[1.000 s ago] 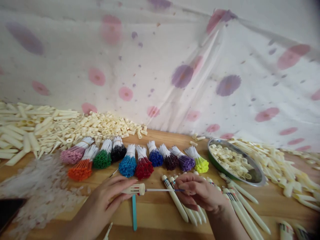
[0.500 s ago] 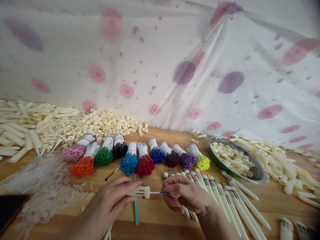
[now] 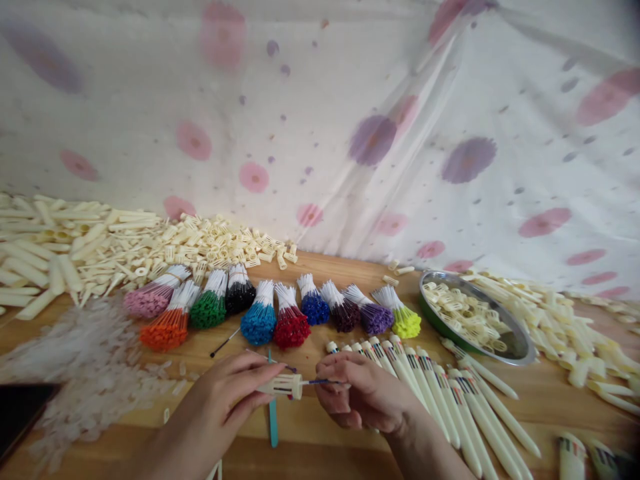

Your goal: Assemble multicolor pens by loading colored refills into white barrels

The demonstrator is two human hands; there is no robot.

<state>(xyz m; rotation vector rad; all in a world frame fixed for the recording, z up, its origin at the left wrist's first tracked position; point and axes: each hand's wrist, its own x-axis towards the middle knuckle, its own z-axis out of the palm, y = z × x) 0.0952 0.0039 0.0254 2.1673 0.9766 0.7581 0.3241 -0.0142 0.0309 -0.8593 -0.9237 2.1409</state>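
Observation:
My left hand (image 3: 235, 387) grips a cream slotted pen part (image 3: 283, 385), its open end facing right. Coloured bits show in the slots, and a thin refill end sticks out beside my fingertips. Between the thumb and fingers of my right hand (image 3: 363, 390) is a thin pen refill (image 3: 316, 382) with a dark blue stretch. The refill lies level, its left end at the mouth of the slotted part; whether it reaches inside is hidden. Under my left fingertips a turquoise flat stick (image 3: 273, 423) lies on the wooden table (image 3: 310, 440).
Bundled refills, such as the red bundle (image 3: 290, 323), stand in a row ahead. Assembled pens (image 3: 480, 413) lie to the right, near a metal bowl (image 3: 520, 350) of slotted parts. Left are cream pen parts (image 3: 40, 260), clear small pieces (image 3: 95, 373) and a dark flat object (image 3: 23, 417).
My right hand has moved left, toward the slotted part. The refill's dark blue stretch now sits against the part's mouth, where a white stretch showed before.

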